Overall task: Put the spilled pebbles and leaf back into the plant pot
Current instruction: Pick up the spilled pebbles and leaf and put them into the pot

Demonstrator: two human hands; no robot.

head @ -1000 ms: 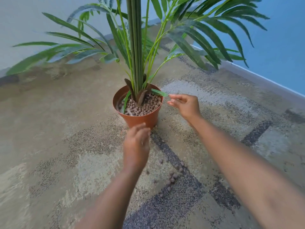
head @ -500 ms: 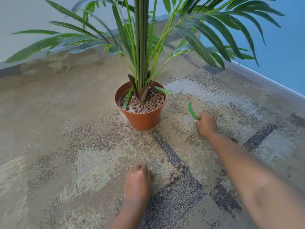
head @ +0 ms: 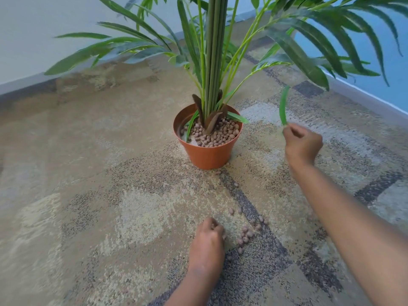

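A terracotta plant pot [head: 207, 154] stands on the carpet, filled with brown pebbles around the palm stems. Several spilled pebbles [head: 246, 234] lie on the carpet in front of it. My left hand [head: 207, 244] rests on the carpet beside them, fingers curled over a few; what it grips is hidden. Right of the pot, my right hand [head: 302, 143] is raised and pinches a loose green leaf [head: 283, 107] that points upward.
Long palm fronds [head: 309, 51] spread overhead and to both sides. A white wall [head: 33, 29] and baseboard run along the back left, a blue wall [head: 393, 69] at the right. Patterned carpet [head: 110, 195] covers the floor.
My left hand dropped from the pot's rim to the spilled pebbles. My right hand moved from the pot to the floor, took the leaf and has lifted it.
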